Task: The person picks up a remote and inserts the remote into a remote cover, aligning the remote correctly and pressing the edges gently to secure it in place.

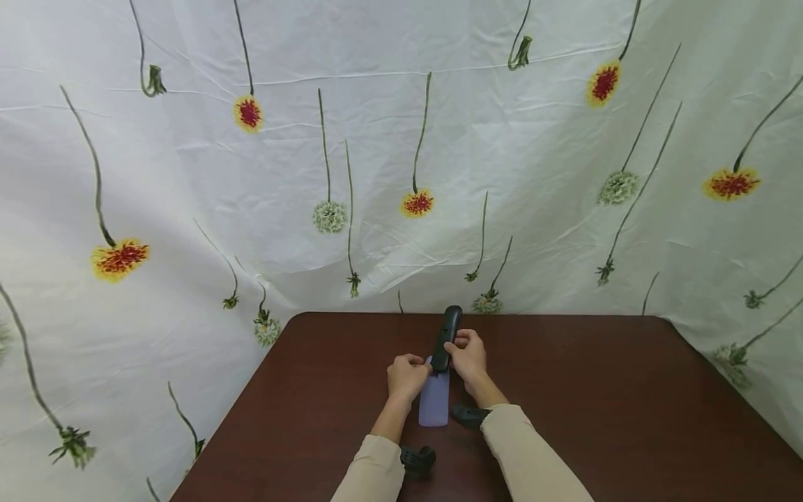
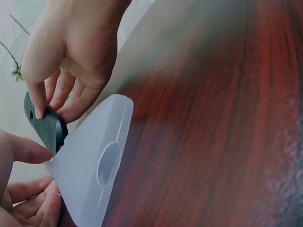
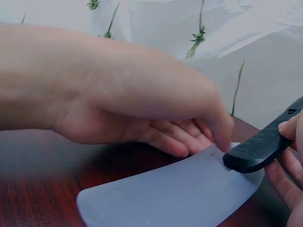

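Observation:
My right hand [image 1: 469, 355] grips a black remote control [image 1: 447, 335] between thumb and fingers, its side with small printed text facing up in the right wrist view. The remote's near end sits right at the mouth of a translucent, pale remote cover [image 1: 434, 404]. With thumb and fingers my left hand [image 1: 406, 376] pinches the cover at that mouth end. In the left wrist view the cover [image 2: 85, 161] looks wide and hollow, with a round opening near its closed end. The remote [image 3: 260, 144] slants up and away from the cover [image 3: 165, 198] in the right wrist view.
Both hands work over a dark reddish-brown wooden table [image 1: 596, 404]. A white cloth [image 1: 533, 153] printed with flowers hangs behind and beside it. Black bands [image 1: 417, 459] are on both wrists, below light sleeves [image 1: 527, 453].

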Action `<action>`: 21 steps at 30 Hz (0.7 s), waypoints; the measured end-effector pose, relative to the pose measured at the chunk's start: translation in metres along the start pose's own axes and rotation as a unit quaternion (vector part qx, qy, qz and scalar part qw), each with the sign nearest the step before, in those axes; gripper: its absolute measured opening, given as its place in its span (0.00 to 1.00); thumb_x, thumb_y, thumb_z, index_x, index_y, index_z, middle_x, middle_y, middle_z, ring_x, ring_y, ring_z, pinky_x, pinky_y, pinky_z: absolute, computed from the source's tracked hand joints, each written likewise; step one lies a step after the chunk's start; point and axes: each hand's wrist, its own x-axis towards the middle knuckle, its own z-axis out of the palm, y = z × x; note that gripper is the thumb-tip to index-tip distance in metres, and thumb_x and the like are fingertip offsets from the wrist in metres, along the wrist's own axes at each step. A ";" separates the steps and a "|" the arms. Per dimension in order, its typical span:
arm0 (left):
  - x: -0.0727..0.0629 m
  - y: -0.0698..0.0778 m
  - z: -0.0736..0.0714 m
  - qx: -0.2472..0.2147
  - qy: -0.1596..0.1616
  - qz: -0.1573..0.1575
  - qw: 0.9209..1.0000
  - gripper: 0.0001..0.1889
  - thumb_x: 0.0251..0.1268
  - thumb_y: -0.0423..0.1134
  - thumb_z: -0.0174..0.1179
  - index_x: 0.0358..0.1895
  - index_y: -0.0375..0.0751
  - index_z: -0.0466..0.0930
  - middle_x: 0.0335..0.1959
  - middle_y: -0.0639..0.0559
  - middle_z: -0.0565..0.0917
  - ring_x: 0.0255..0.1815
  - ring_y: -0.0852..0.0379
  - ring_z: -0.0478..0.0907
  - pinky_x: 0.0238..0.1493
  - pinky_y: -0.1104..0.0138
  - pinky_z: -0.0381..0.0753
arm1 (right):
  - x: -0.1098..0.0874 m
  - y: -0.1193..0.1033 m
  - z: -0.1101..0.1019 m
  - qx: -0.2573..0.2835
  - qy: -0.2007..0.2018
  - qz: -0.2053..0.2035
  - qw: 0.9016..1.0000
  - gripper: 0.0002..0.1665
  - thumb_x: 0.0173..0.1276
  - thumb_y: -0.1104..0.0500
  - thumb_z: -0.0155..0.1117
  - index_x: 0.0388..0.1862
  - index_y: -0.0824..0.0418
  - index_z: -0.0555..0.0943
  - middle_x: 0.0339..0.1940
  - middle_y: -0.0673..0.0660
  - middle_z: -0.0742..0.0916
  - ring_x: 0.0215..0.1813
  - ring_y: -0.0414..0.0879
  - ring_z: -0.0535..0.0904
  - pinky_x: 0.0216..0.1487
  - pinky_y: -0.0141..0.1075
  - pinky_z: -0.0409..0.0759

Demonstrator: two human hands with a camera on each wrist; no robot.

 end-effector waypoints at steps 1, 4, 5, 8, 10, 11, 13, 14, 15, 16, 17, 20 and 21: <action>0.000 0.000 0.000 0.001 0.001 0.001 1.000 0.09 0.58 0.34 0.70 0.41 0.35 0.89 0.31 0.50 0.86 0.36 0.50 0.82 0.39 0.55 0.83 | -0.001 0.000 0.001 -0.004 0.005 -0.002 1.000 0.21 0.73 0.68 0.67 0.62 0.69 0.75 0.50 0.65 0.83 0.43 0.55 0.85 0.36 0.41 0.85; -0.001 0.000 0.000 0.002 0.002 0.007 1.000 0.09 0.58 0.34 0.70 0.41 0.35 0.88 0.31 0.51 0.86 0.35 0.51 0.82 0.38 0.56 0.83 | -0.004 0.001 0.005 -0.014 0.022 -0.004 1.000 0.21 0.73 0.67 0.67 0.61 0.68 0.74 0.51 0.64 0.83 0.45 0.56 0.84 0.36 0.40 0.84; -0.001 0.000 0.000 0.002 0.002 0.007 1.000 0.09 0.58 0.34 0.70 0.41 0.35 0.88 0.31 0.51 0.86 0.35 0.52 0.82 0.38 0.56 0.83 | -0.005 0.001 0.005 -0.019 0.028 -0.006 0.999 0.21 0.73 0.67 0.67 0.61 0.68 0.74 0.51 0.64 0.83 0.47 0.56 0.83 0.37 0.40 0.83; -0.001 0.001 0.001 0.003 0.001 0.008 1.000 0.09 0.58 0.34 0.71 0.41 0.35 0.88 0.30 0.51 0.85 0.35 0.52 0.82 0.38 0.56 0.83 | -0.007 0.000 0.008 -0.028 0.050 -0.012 0.998 0.20 0.71 0.67 0.68 0.59 0.68 0.75 0.49 0.63 0.84 0.48 0.58 0.83 0.39 0.43 0.83; -0.001 0.001 0.000 0.004 0.003 0.009 1.000 0.09 0.58 0.34 0.70 0.41 0.36 0.88 0.30 0.52 0.86 0.35 0.52 0.82 0.38 0.56 0.83 | -0.008 -0.001 0.010 -0.033 0.072 -0.024 0.997 0.20 0.70 0.68 0.68 0.58 0.68 0.75 0.48 0.64 0.84 0.48 0.58 0.83 0.41 0.45 0.83; -0.001 0.001 0.000 0.006 0.004 0.009 1.000 0.08 0.58 0.34 0.70 0.41 0.36 0.89 0.30 0.52 0.86 0.35 0.52 0.82 0.38 0.56 0.83 | -0.009 -0.001 0.011 -0.036 0.083 -0.029 0.995 0.20 0.70 0.68 0.68 0.57 0.68 0.75 0.47 0.63 0.84 0.48 0.58 0.84 0.43 0.46 0.83; -0.001 0.002 0.000 0.009 0.008 0.010 1.000 0.08 0.59 0.34 0.70 0.41 0.36 0.89 0.30 0.52 0.86 0.35 0.52 0.83 0.39 0.56 0.83 | -0.010 0.000 0.014 -0.038 0.098 -0.038 0.994 0.20 0.69 0.68 0.68 0.57 0.69 0.75 0.46 0.63 0.84 0.47 0.58 0.84 0.45 0.48 0.84; -0.002 0.002 0.000 0.009 0.009 0.011 1.000 0.08 0.60 0.34 0.70 0.41 0.36 0.89 0.30 0.52 0.86 0.35 0.52 0.83 0.39 0.56 0.83 | -0.011 0.000 0.015 -0.039 0.102 -0.041 0.993 0.20 0.70 0.68 0.67 0.57 0.69 0.74 0.46 0.63 0.84 0.48 0.58 0.85 0.46 0.49 0.83; -0.002 0.001 0.000 0.009 0.008 0.012 1.000 0.07 0.60 0.34 0.70 0.41 0.36 0.89 0.30 0.52 0.86 0.35 0.52 0.83 0.39 0.55 0.83 | -0.012 0.001 0.016 -0.041 0.103 -0.044 0.993 0.20 0.70 0.68 0.67 0.57 0.69 0.73 0.46 0.64 0.83 0.48 0.58 0.85 0.46 0.49 0.83; -0.002 0.001 0.000 0.009 0.007 0.012 1.000 0.07 0.61 0.34 0.69 0.41 0.36 0.89 0.30 0.52 0.85 0.35 0.52 0.83 0.39 0.55 0.83 | -0.013 0.002 0.017 -0.040 0.102 -0.046 0.993 0.20 0.70 0.68 0.67 0.57 0.69 0.73 0.47 0.64 0.83 0.48 0.58 0.85 0.46 0.49 0.83; -0.003 0.001 0.000 0.008 0.005 0.011 1.000 0.07 0.61 0.35 0.69 0.41 0.36 0.89 0.31 0.52 0.85 0.35 0.52 0.82 0.39 0.55 0.83 | -0.014 0.003 0.017 -0.038 0.098 -0.045 0.993 0.20 0.71 0.68 0.67 0.57 0.69 0.72 0.47 0.63 0.82 0.48 0.58 0.85 0.46 0.49 0.83; -0.003 0.001 -0.001 0.004 -0.002 0.009 1.000 0.08 0.62 0.35 0.70 0.42 0.36 0.89 0.31 0.52 0.85 0.35 0.52 0.82 0.39 0.55 0.83 | -0.015 0.004 0.016 -0.032 0.082 -0.045 0.995 0.19 0.72 0.68 0.67 0.57 0.67 0.71 0.48 0.64 0.82 0.48 0.59 0.85 0.42 0.47 0.84; -0.003 0.000 -0.001 0.004 -0.003 0.009 1.000 0.08 0.62 0.34 0.70 0.43 0.36 0.89 0.31 0.52 0.85 0.35 0.52 0.82 0.39 0.55 0.83 | -0.015 0.005 0.015 -0.031 0.076 -0.044 0.996 0.19 0.72 0.68 0.67 0.57 0.67 0.71 0.48 0.64 0.82 0.48 0.59 0.85 0.41 0.46 0.84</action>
